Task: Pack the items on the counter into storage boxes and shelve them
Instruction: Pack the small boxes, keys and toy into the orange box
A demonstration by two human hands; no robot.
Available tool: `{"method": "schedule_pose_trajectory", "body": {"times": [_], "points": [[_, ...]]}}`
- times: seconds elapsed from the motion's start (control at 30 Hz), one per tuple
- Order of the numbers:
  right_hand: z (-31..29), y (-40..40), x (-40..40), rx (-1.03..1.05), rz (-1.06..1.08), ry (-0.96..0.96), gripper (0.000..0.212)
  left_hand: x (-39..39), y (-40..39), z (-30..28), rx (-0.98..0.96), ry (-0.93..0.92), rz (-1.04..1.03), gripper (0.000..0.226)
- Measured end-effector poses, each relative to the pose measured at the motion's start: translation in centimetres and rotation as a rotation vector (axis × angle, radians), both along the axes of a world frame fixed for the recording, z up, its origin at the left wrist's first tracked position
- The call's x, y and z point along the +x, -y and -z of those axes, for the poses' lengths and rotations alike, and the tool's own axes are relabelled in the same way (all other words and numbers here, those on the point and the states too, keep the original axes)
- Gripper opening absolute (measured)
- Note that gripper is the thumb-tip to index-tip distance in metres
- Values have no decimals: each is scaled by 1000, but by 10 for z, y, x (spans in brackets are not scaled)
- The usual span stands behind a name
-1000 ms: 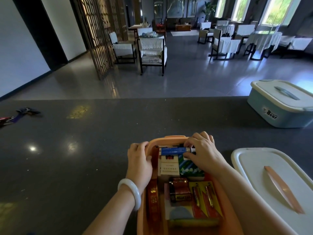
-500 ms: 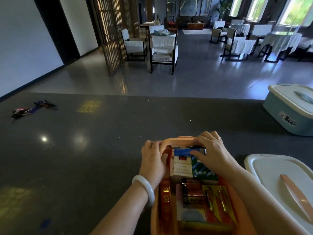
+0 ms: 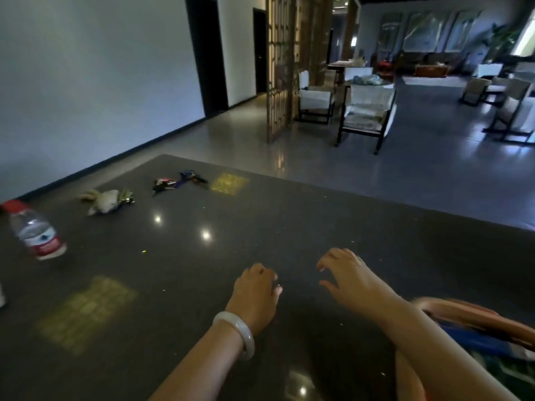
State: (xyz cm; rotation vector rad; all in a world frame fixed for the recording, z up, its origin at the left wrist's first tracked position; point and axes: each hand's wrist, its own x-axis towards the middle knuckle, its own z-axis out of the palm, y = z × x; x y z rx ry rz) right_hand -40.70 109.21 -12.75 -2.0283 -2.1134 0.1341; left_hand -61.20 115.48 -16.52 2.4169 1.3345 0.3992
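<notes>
dark counter [image 3: 260, 227] first, orange box [image 3: 477, 316] poking in at 4 o'clock. loose items lie at 10 o'clock: water bottle [image 3: 36, 233], plush toy [image 3: 105, 200], keys [image 3: 179, 180]. left hand [image 3: 256, 293] is nearer, loosely curled and empty; right hand [image 3: 351, 277] is spread and empty.

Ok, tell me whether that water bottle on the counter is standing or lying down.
Standing. The water bottle is on its base on the counter, red cap on top; its lean looks like wide-angle distortion.
</notes>
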Motion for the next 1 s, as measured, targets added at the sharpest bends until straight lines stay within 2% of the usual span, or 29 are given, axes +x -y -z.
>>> {"method": "schedule_pose_trajectory", "body": {"times": [0.27, 0.53, 0.73, 0.9, 1.0], "points": [[11, -107, -106, -51, -176, -45, 29, -127, -82, 13, -34, -118, -205, 34], [34, -194, -192, -98, -225, -67, 29, -210, -184, 33, -96, -229, -315, 40], [58, -245, -214, -144, -156, -72, 31, -220, -255, 56, -101, -256, -402, 54], [74, -299, -215, -187, -86, -113, 37, -225, -303, 77, -201, -307, -482, 89], [81, -339, -218, -209, -67, -135, 41, -233, -318, 94, -261, -354, -486, 96]]}}
